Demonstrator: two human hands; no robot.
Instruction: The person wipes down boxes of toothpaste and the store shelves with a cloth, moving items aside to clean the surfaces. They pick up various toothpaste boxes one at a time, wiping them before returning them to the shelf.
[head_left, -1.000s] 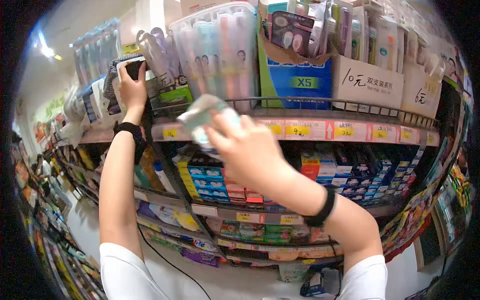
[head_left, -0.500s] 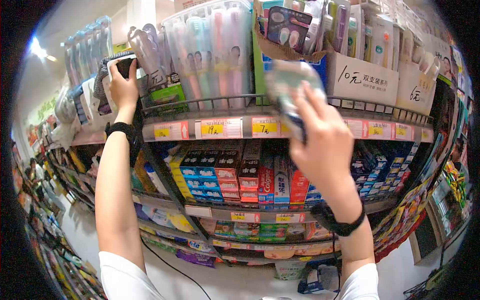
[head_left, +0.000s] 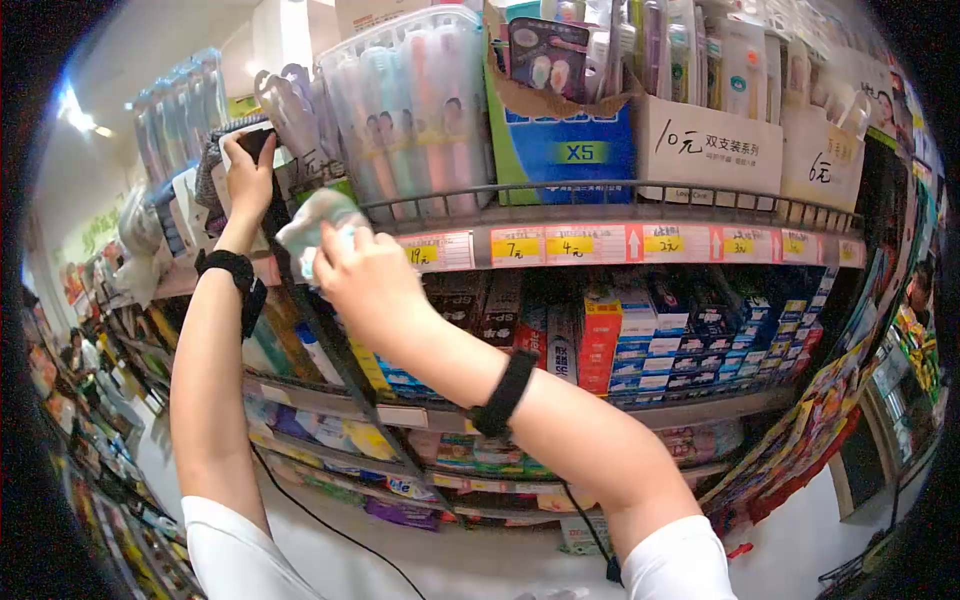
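Note:
At the upper left, my left hand (head_left: 248, 185) is raised to the top shelf, fingers and thumb closed around a small dark object (head_left: 257, 143) whose kind I cannot make out. Grey knitted-looking goods (head_left: 208, 180) and clear packs lie beside it. My right hand (head_left: 368, 280) is reaching across to the left, in front of the shelf's wire rail. A pale green and white cloth (head_left: 322, 222) is gripped in its fingers, slightly blurred and partly covered by them. Just behind stands a clear plastic tub (head_left: 410, 120) of toothbrushes.
A green and blue carton (head_left: 565, 150) and a white box (head_left: 710, 150) of toothbrushes stand on the top shelf. Price tags line the shelf edge (head_left: 640, 245). Toothpaste boxes (head_left: 660, 340) fill the shelf below. A black cable (head_left: 330, 530) hangs near my arms.
My right hand has swept left and slightly down with the cloth, from the carton to the left end of the rail. My left hand keeps its place and grip.

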